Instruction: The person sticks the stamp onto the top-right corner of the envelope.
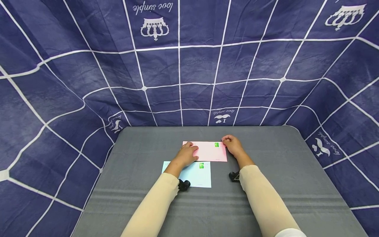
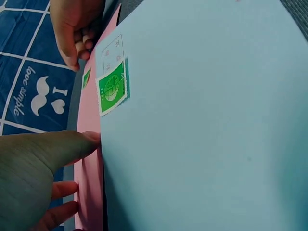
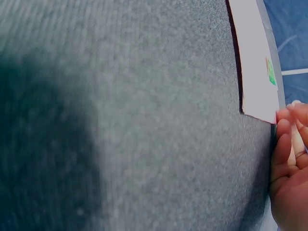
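Observation:
A pink envelope (image 1: 210,152) with a green stamp (image 1: 216,144) at its upper right lies flat on the grey table. My left hand (image 1: 186,154) rests over its left part; the thumb (image 2: 79,144) lies straight along the near edge, with the other fingers spread beyond it. At the far right corner my right hand (image 1: 232,144) has its fingers curled, pinching the envelope with the fingertips (image 3: 284,115). Nearer to me and a little left lies a light blue envelope (image 1: 196,177), also bearing a green stamp (image 2: 111,87). My left hand and wrist cover its upper left part.
Grey cloth covers the table (image 1: 266,197), with a few creases across its front part. Blue curtains (image 1: 195,65) with white grid lines enclose the back and both sides. Small black wrist cameras (image 1: 184,185) sit below each wrist.

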`<state>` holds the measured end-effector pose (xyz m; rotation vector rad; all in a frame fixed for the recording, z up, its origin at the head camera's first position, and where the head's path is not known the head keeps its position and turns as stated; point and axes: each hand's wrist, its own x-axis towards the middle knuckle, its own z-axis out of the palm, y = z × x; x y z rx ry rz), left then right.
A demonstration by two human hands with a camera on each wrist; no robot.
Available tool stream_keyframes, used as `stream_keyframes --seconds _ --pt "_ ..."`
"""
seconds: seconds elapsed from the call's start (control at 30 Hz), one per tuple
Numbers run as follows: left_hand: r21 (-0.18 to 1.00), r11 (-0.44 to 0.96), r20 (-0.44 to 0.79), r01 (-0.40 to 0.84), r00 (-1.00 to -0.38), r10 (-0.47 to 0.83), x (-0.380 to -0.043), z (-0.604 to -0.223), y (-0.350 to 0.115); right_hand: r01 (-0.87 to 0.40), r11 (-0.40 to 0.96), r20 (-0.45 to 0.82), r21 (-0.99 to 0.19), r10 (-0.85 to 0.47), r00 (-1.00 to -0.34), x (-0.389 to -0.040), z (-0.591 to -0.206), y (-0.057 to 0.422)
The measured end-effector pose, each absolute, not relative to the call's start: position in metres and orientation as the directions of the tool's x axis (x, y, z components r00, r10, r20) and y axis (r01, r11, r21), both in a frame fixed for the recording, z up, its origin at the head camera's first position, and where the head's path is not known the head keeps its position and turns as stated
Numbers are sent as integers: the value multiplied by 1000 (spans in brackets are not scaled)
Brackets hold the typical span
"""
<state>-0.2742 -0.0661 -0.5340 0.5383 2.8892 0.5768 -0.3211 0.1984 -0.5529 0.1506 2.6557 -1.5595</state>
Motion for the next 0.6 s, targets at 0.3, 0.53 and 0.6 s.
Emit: stream_keyframes --seconds 0.3,0.53,0.6 --pt "359 889 -69 284 -942 329 -271 -530 -64 134 388 -110 -912 83 -990 -323 -555 199" --pt "382 892 11 240 -967 255 -270 -534 -65 125 337 -113 -933 54 -992 -322 -553 201" --pt "418 882 59 219 -975 214 -270 -535 -66 108 327 -101 -939 41 -994 -321 -551 203"
